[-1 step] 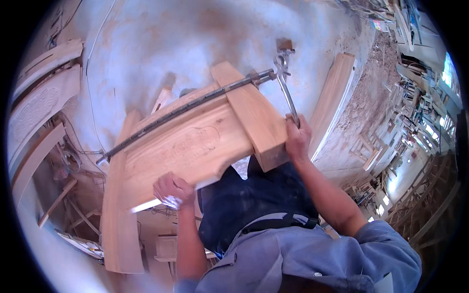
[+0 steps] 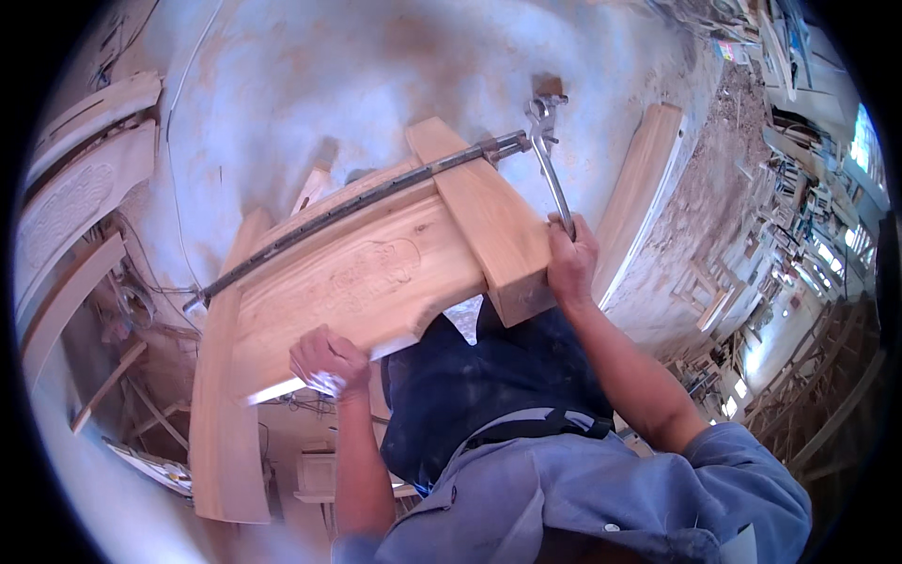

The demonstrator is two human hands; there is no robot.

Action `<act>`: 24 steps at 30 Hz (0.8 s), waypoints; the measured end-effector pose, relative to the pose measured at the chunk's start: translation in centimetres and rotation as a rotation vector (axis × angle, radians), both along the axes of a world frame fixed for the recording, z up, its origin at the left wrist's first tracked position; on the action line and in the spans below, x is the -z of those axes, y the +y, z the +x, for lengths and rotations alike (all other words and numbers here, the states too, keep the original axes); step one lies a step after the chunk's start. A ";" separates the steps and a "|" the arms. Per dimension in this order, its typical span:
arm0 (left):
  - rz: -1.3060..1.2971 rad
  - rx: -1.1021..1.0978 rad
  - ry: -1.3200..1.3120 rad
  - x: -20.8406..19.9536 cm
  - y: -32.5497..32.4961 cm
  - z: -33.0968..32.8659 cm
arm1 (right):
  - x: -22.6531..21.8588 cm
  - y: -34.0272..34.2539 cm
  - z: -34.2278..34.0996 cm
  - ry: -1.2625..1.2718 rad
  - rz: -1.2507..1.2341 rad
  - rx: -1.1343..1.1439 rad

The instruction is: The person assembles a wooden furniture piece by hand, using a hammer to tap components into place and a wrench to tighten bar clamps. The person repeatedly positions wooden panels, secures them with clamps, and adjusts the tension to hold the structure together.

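Observation:
A carved wooden panel (image 2: 366, 282) is set between a wooden post on the left (image 2: 228, 423) and a thick wooden post on the right (image 2: 493, 221). Across the top of it lies a long dark metal bar clamp (image 2: 348, 202), its screw end just past the right post. My right hand (image 2: 571, 263) is closed around the handle of a shiny metal wrench (image 2: 552, 179), whose head sits at the clamp's end. With bent fingers, my left hand (image 2: 329, 362) grips the panel's near edge; its thumb side is partly hidden.
A loose wooden board (image 2: 639, 179) lies to the right. Carved wooden parts (image 2: 85, 197) stack up at the far left, with a thin cable (image 2: 169, 122) near them. Wood pieces (image 2: 808, 169) and debris line the right side. A small wooden block (image 2: 547, 86) rests behind the wrench.
The left post and my left hand sit very slightly farther left and higher. Both hands keep their hold, and the wrench stays at the clamp's end.

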State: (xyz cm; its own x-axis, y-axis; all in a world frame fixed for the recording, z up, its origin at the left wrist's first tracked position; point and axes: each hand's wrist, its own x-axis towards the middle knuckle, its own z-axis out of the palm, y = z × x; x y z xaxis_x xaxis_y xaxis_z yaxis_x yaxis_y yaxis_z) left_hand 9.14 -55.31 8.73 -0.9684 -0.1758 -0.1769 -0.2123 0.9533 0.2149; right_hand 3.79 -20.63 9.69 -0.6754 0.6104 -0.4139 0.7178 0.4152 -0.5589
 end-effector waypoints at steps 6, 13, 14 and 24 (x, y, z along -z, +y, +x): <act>-0.019 0.003 0.094 -0.1 0.1 -1.6 | 0.6 0.2 -2.0 -0.016 -0.048 0.060; -0.043 -0.005 0.245 1.0 -0.8 -1.9 | 1.1 0.8 -3.7 -0.085 -0.045 -0.040; -0.045 -0.011 0.270 1.2 -0.8 -1.9 | 0.8 0.6 -4.2 -0.079 -0.027 -0.063; -0.116 -0.026 0.235 1.3 -1.0 -3.0 | 1.1 0.4 -5.3 -0.104 0.026 -0.170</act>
